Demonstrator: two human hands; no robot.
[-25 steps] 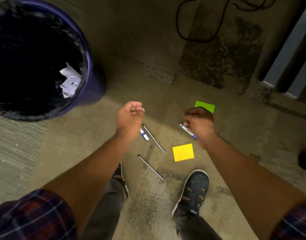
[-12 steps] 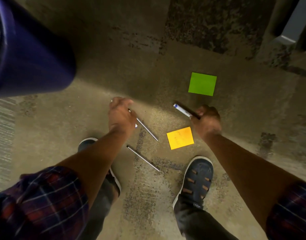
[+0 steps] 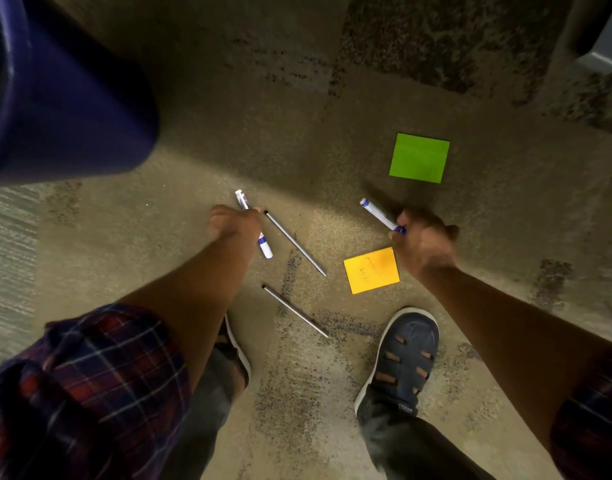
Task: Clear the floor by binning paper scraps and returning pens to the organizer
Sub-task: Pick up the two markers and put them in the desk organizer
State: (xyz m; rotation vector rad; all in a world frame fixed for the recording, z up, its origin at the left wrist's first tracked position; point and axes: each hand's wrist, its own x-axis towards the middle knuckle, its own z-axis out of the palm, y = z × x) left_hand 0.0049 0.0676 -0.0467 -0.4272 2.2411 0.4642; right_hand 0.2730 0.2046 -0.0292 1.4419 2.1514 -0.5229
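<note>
My left hand (image 3: 233, 223) is closed around a white pen with blue bands (image 3: 264, 245), low over the floor. Its tip sticks out past my knuckles and its other end shows below my fist. My right hand (image 3: 424, 242) grips a second white and blue pen (image 3: 375, 211), which points up and to the left. Two thin silver pens lie on the carpet: one (image 3: 295, 243) just right of my left hand, the other (image 3: 294, 310) nearer my feet. A yellow sticky note (image 3: 371, 270) lies beside my right hand. A green note (image 3: 419, 158) lies farther off.
The blue bin (image 3: 65, 105) stands at the upper left, only its outer wall in view. My two shoes (image 3: 403, 355) stand on the carpet below the pens. A grey furniture leg (image 3: 602, 57) is at the top right.
The view has dropped closer to the floor and the bin's opening has left the frame. My left hand closed on the white pen. My right hand still holds its pen.
</note>
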